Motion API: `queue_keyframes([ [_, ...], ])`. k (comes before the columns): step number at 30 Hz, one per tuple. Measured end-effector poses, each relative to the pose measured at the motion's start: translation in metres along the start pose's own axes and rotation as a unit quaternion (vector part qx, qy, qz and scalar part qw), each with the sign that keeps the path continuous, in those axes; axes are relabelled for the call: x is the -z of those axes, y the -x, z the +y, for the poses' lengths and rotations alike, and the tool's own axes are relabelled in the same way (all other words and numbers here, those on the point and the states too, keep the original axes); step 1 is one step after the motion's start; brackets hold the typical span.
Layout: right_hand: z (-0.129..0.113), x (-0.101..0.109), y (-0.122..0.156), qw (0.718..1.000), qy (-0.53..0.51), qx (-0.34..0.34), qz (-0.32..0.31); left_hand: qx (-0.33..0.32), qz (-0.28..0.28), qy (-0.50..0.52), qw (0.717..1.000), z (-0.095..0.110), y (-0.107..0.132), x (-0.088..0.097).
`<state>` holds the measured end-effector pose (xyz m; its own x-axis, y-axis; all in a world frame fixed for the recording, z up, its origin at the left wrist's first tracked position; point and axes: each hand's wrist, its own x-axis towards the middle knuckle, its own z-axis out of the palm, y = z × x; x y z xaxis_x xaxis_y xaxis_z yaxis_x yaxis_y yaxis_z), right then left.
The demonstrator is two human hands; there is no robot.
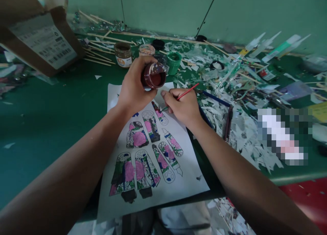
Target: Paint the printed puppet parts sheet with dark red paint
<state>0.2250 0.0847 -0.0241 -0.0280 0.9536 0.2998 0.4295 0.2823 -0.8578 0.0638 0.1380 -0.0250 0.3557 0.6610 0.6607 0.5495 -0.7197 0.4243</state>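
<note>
My left hand (135, 81) is wrapped round a small jar of dark red paint (155, 76), tilted so that its open mouth faces me. In my right hand (182, 104) is a thin paintbrush (188, 91) with a red handle, pinched between thumb and fingers. The brush's tip reaches down near the upper part of a white sheet of paper (189, 173). Printed on the sheet are several outlined shapes, partly painted in pink, green, blue and black. My left forearm lies over the sheet's left side.
Behind my hands stand a brown-tinted jar (123, 54), a peach-coloured jar (146, 50) and a green jar (174, 62). A cardboard box (61, 34) is at the left. Paper scraps (240, 132) cover the table's right, with glue-like tubes (281, 47) and a dark pen (228, 122).
</note>
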Motion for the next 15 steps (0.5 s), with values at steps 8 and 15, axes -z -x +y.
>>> queue_keyframes([
  [8, 0.0005, 0.0001, -0.0005, 1.0, 0.017, -0.003, -0.004, 0.003, 0.01, 0.006, 1.0, -0.0001, -0.0004, -0.0006],
  [15, 0.0006, 0.0002, -0.0001, 1.0, 0.013, 0.006, -0.009, -0.002, 0.031, 0.026, 0.999, -0.0025, 0.0001, -0.0027],
])
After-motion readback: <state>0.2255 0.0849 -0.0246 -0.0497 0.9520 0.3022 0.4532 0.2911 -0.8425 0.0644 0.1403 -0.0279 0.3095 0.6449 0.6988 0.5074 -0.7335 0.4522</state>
